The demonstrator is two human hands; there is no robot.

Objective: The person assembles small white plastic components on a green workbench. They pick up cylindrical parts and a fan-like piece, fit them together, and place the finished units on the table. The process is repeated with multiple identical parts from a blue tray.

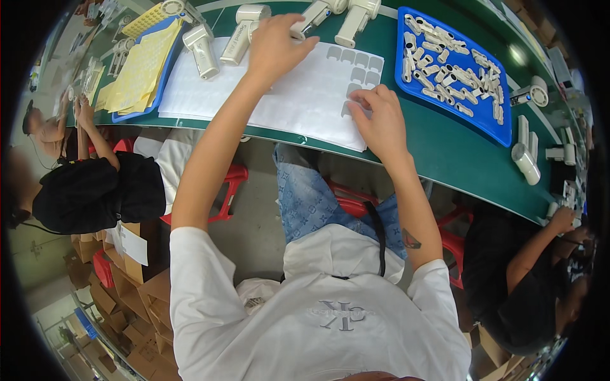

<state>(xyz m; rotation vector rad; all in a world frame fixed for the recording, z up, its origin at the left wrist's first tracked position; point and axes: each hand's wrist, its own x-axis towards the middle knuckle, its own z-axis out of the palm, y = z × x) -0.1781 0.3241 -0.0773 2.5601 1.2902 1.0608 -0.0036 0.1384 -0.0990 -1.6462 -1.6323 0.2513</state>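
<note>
A white sheet of stickers (305, 105) lies before me on the green table, with rows of grey stickers (358, 60) along its right part. My right hand (381, 117) is over the sheet's right edge, thumb and forefinger drawn together at the edge of a grey sticker (346, 110). Beyond the sheet, my left hand (278, 49) is raised with thumb and fingers apart and nothing visible between them. It partly covers a white handheld device (237, 43) with a rounded head. Another such device (202, 56) lies to its left, and one (357, 24) to its right.
A blue tray (401, 60) of small white parts stands right. At left, yellow sheets (136, 73) fill another blue tray (164, 86). More white devices (525, 155) lie far right. Co-workers sit on both sides, one in black (105, 193) at left. Red stools (235, 181) stand below the table.
</note>
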